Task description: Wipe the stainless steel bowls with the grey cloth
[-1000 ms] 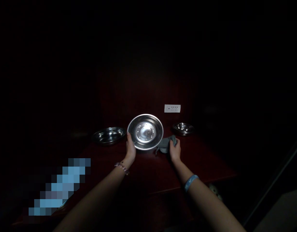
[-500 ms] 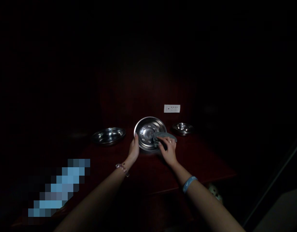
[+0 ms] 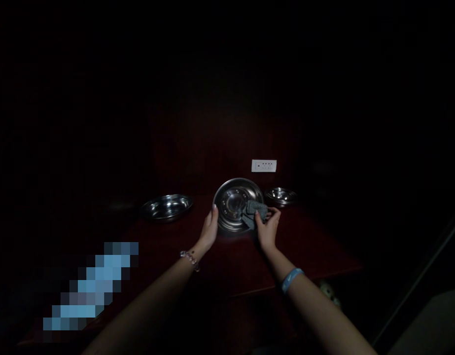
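A shiny metal plate (image 3: 236, 201) with a deep rim is held up, tilted with its inner face toward me. My left hand (image 3: 208, 229) grips its left edge, thumb on the rim and the other fingers hidden behind. A folded grey-green cloth (image 3: 256, 211) is pinched in my right hand (image 3: 267, 230) and lies against the lower right of the plate's inner face. Left of the plate, a wide metal dish (image 3: 167, 207) rests on the dark red table (image 3: 304, 246). To the right stand smaller metal bowls (image 3: 281, 196), seemingly stacked.
A white power socket (image 3: 264, 165) is on the dark wall behind the table. At the lower left lies a blurred-out bluish rectangle (image 3: 97, 286). The table's front edge runs below my wrists, with a pale object (image 3: 329, 292) under it at right. Surroundings are very dark.
The plate and my left hand have shifted slightly right. My right hand has moved a little right and turned, its thumb now over the cloth, which looks more bunched.
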`<state>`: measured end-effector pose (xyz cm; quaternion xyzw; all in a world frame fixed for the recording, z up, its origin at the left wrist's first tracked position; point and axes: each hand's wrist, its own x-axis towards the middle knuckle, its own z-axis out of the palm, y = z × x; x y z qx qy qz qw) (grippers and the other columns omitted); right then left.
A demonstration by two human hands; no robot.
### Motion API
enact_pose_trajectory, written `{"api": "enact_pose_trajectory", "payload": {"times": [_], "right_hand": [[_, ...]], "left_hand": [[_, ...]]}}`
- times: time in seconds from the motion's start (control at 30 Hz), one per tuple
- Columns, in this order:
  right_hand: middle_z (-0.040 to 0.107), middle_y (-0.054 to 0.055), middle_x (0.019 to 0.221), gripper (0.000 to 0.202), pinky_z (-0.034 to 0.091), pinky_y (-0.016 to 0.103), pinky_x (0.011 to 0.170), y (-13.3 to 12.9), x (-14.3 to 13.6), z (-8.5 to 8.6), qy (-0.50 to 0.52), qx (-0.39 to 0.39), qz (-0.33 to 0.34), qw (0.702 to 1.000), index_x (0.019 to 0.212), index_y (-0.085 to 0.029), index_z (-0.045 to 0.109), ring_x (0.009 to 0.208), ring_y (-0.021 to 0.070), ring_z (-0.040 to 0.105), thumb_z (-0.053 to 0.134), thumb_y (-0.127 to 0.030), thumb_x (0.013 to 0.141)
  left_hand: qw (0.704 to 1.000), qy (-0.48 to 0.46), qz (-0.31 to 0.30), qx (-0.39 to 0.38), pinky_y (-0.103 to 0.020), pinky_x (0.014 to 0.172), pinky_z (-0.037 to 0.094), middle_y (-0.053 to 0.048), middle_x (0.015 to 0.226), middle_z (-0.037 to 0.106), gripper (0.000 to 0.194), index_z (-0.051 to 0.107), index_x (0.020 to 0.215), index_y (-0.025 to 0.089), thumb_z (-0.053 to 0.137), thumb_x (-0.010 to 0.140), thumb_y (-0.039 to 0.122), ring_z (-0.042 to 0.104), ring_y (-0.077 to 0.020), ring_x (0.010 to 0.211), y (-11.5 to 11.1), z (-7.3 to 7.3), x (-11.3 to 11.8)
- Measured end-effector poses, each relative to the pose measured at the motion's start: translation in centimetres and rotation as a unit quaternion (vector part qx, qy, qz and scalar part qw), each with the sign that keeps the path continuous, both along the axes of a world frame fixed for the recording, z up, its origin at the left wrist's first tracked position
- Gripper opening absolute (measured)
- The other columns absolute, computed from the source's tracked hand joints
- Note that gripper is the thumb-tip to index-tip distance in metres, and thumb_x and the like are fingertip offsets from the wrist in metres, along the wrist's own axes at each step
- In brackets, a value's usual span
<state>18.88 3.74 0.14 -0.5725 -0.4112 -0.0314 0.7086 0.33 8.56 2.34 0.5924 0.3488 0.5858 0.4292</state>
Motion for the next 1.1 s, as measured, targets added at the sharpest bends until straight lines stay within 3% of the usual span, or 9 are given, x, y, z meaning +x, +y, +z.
{"api": "enact_pose_trajectory", "payload": {"times": [0.07,0.2,0.37,0.5,0.67,0.77,0.9,0.97,1.1], "right_hand": [[0.060,0.010,0.105,0.053,0.047,0.033,0.081,0.5,0.2,-0.4,0.063,-0.006,0.028,0.998,0.112,-0.018,0.047,0.090,0.0190,0.057,0.064,-0.053,0.077],[0.069,0.007,0.092,0.050,0.051,0.029,0.074,1.0,0.0,-0.4,0.173,-0.017,0.163,0.971,0.104,-0.017,0.056,0.080,0.0178,0.064,0.062,-0.059,0.077],[0.074,0.011,0.106,0.052,0.052,0.033,0.088,0.8,-0.1,-0.1,0.215,-0.006,0.250,0.944,0.101,-0.014,0.069,0.098,0.0233,0.068,0.069,-0.057,0.072],[0.075,0.012,0.105,0.050,0.052,0.037,0.092,1.1,0.3,-0.5,0.216,-0.052,0.279,0.934,0.098,-0.013,0.074,0.100,0.0262,0.070,0.076,-0.052,0.067],[0.075,0.012,0.103,0.050,0.054,0.037,0.092,1.7,0.7,-1.0,0.266,-0.054,0.305,0.913,0.099,-0.012,0.073,0.098,0.0256,0.071,0.080,-0.045,0.063],[0.074,0.011,0.107,0.053,0.055,0.036,0.090,1.6,0.3,-0.9,0.322,-0.026,0.318,0.891,0.107,-0.012,0.071,0.097,0.0246,0.071,0.081,-0.041,0.064],[0.073,0.011,0.111,0.052,0.058,0.034,0.083,1.1,-0.6,-0.3,0.369,-0.004,0.369,0.853,0.113,-0.014,0.068,0.096,0.0233,0.072,0.080,-0.038,0.068],[0.073,0.011,0.113,0.049,0.058,0.032,0.085,0.8,-0.9,0.0,0.379,0.010,0.397,0.836,0.112,-0.015,0.068,0.097,0.0217,0.071,0.080,-0.035,0.069],[0.072,0.010,0.116,0.047,0.057,0.030,0.087,0.6,-1.2,0.2,0.379,0.002,0.437,0.816,0.111,-0.015,0.067,0.098,0.0197,0.071,0.081,-0.032,0.069]], "left_hand": [[1.000,0.004,-0.007,0.011,-0.034,0.117,0.030,-0.012,0.144,0.053,0.056,0.055,0.134,0.014,0.036,0.096,0.051,0.047,-0.0220,0.135,-0.3,0.1,0.0],[0.998,0.030,-0.003,0.053,-0.033,0.116,0.033,-0.010,0.145,0.053,0.056,0.056,0.133,0.016,0.039,0.094,0.052,0.044,-0.0232,0.137,-0.8,0.3,-0.2],[0.991,0.074,-0.011,0.114,-0.040,0.112,0.038,-0.011,0.135,0.061,0.059,0.056,0.132,0.016,0.037,0.093,0.057,0.051,-0.0256,0.131,-0.9,0.6,-0.7],[0.992,0.059,-0.028,0.110,-0.043,0.108,0.043,-0.012,0.129,0.065,0.062,0.058,0.129,0.015,0.037,0.092,0.060,0.058,-0.0270,0.123,-0.9,1.0,-0.9],[0.992,0.050,-0.077,0.083,-0.041,0.112,0.039,-0.010,0.139,0.058,0.062,0.050,0.137,0.017,0.046,0.090,0.057,0.054,-0.0254,0.128,-1.5,1.3,-0.6],[0.980,0.116,-0.144,0.068,-0.042,0.113,0.037,-0.008,0.141,0.057,0.062,0.051,0.137,0.019,0.057,0.085,0.053,0.052,-0.0253,0.131,-2.0,0.9,-0.1],[0.935,0.225,-0.264,0.069,-0.042,0.115,0.035,-0.005,0.136,0.061,0.055,0.060,0.129,0.021,0.060,0.083,0.051,0.054,-0.0245,0.129,-2.3,0.0,0.3],[0.926,0.253,-0.270,0.077,-0.041,0.117,0.031,-0.004,0.136,0.061,0.055,0.062,0.127,0.021,0.057,0.084,0.054,0.052,-0.0241,0.131,-2.1,-0.4,0.3],[0.929,0.299,-0.214,0.045,-0.039,0.120,0.023,-0.004,0.137,0.060,0.058,0.064,0.126,0.022,0.049,0.086,0.062,0.045,-0.0235,0.137,-1.8,-1.1,0.2]]}}
